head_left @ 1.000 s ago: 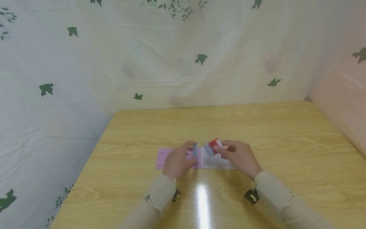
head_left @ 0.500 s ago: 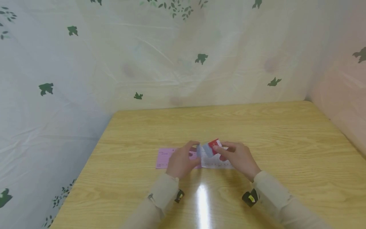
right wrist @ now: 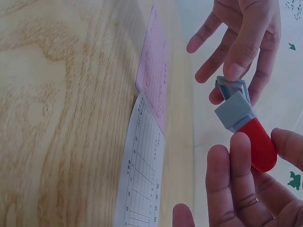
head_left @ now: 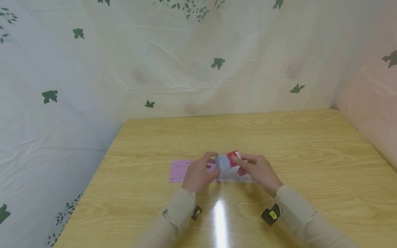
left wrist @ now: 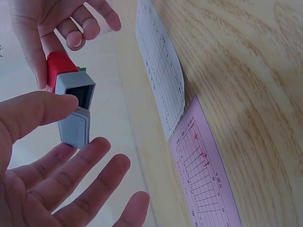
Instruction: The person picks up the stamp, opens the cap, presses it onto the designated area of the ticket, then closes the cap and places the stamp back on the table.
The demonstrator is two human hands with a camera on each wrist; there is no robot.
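A small stamp (right wrist: pixel 257 144) with a red handle and a grey head is held by my right hand (head_left: pixel 260 171), thumb and fingers round the handle. My left hand (head_left: pixel 200 176) pinches its grey cap (left wrist: pixel 75 128) between thumb and fingers. The cap sits tilted right at the end of the grey head, and a dark opening shows there in the left wrist view. Both hands are raised over a pink printed form (head_left: pixel 180 171) and a white printed form (head_left: pixel 232 175). Red marks show on the pink sheet in the left wrist view.
The forms lie end to end on a wooden table (head_left: pixel 149 144), the white one partly covered by my right hand in the head view. Pale cloth (head_left: pixel 173 62) with green birds and leaves hangs behind and beside the table. Both wrists wear dark bands.
My left hand has moved right with the cap, from apart to meeting the head of the stamp. My right hand has stayed nearly in place, still gripping the stamp.
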